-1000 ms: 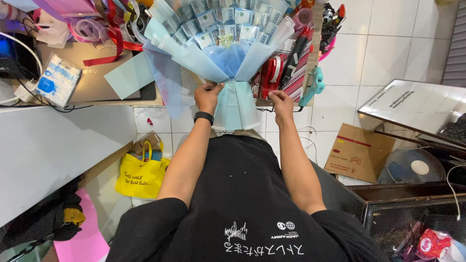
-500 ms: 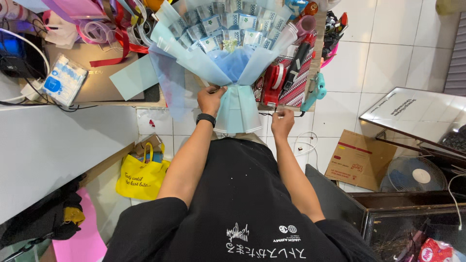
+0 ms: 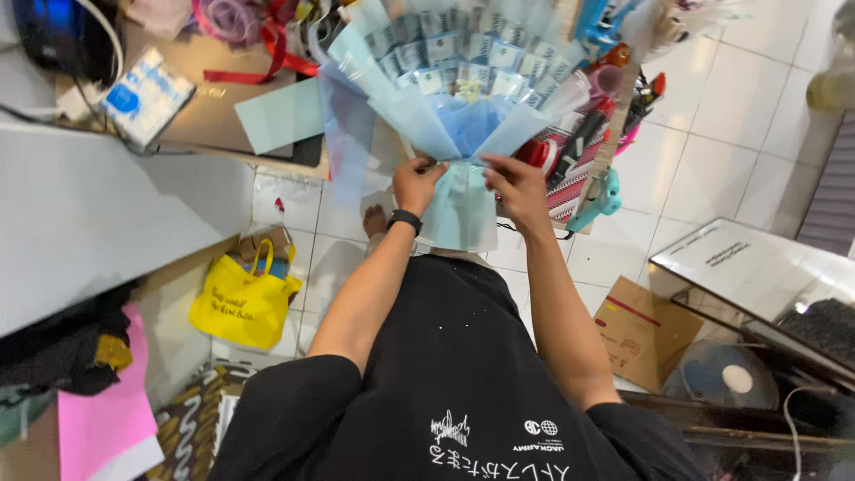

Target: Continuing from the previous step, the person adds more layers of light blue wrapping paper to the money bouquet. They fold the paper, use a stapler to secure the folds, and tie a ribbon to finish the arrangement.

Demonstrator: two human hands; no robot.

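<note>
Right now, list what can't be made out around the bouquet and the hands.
- Head view: the banknote bouquet is cut off by the top edge; its notes are blurred.
- Left hand and right hand: the fingertips tuck into the blue wrapping paper, so the grip itself is hidden.
- The stem end sits under that wrapping.
- Red tools beside the right hand are blurred, kind unclear.

Work surface: brown tabletop [image 3: 209, 125], white tiled floor [image 3: 704, 142] below.
Tabletop: blue-white packet [image 3: 145, 95], pale blue paper sheet [image 3: 280, 116], red ribbon [image 3: 267, 67]. Floor: yellow bag [image 3: 242, 303], cardboard box [image 3: 643, 331], small fan [image 3: 726, 379].
</note>
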